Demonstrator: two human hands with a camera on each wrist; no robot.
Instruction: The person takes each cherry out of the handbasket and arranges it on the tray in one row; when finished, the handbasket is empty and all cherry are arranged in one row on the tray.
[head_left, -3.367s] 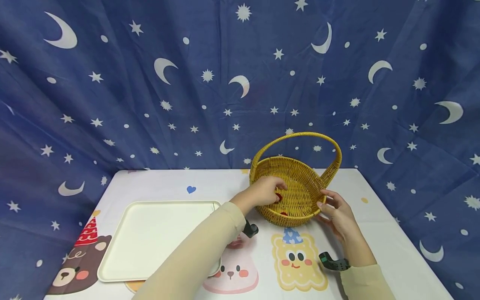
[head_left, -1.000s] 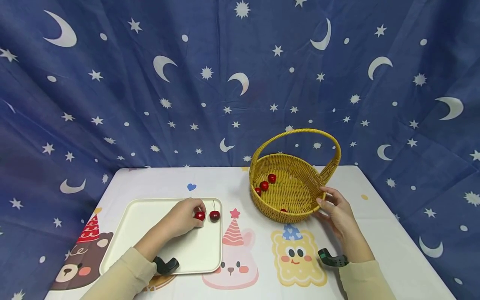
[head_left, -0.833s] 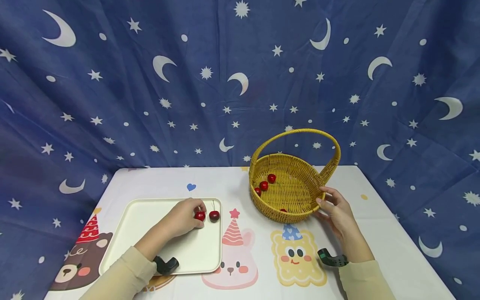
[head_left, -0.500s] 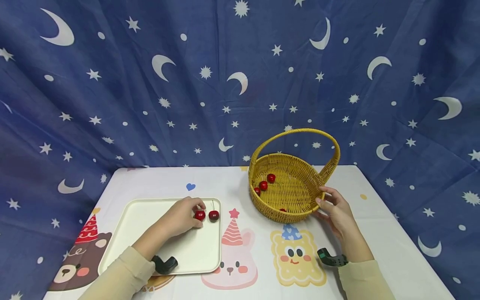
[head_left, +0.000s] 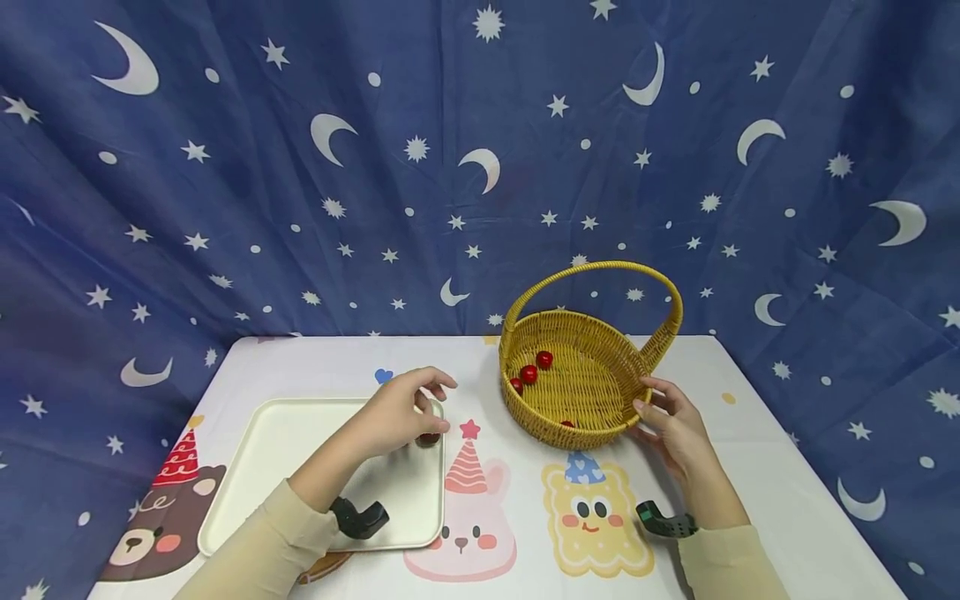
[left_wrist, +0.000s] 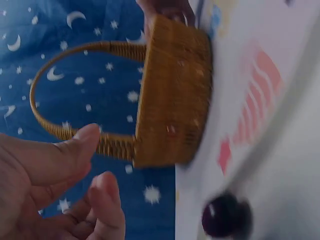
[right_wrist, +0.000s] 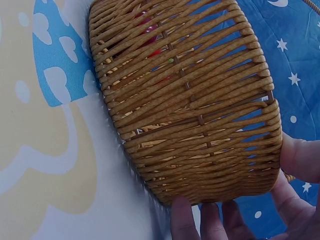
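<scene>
we find one loose cherry (left_wrist: 220, 216) on the white tray (head_left: 277, 467), just inside the right edge. the left hand (head_left: 393, 412) is much the nearer one, right above it; the right hand (head_left: 678, 433) is well apart, off at the basket (head_left: 555, 433).

in the head view the left thumb partly covers the cherry, but the left wrist view shows a gap, so we take them as apart, with the fruit lower. we judge that any pinch would turn on that drop, since the left fingertips aim right, toward the basket, rather than down. the left fingers are loosely bent, tips parted, and we see nothing held between them.

the cherry looks nearly round, with no clear long axis, and no stem shows to tell us which way it points.

the basket stands right of the tray, its handle (head_left: 600, 267) arching from left to right. our right hand grips its right side, thumb at the rim and fingers against the outside. within it, three cherries (head_left: 528, 374) lie in a slanting row by the left wall, and a fourth cherry (head_left: 567, 424) peeps over the near rim.
</scene>
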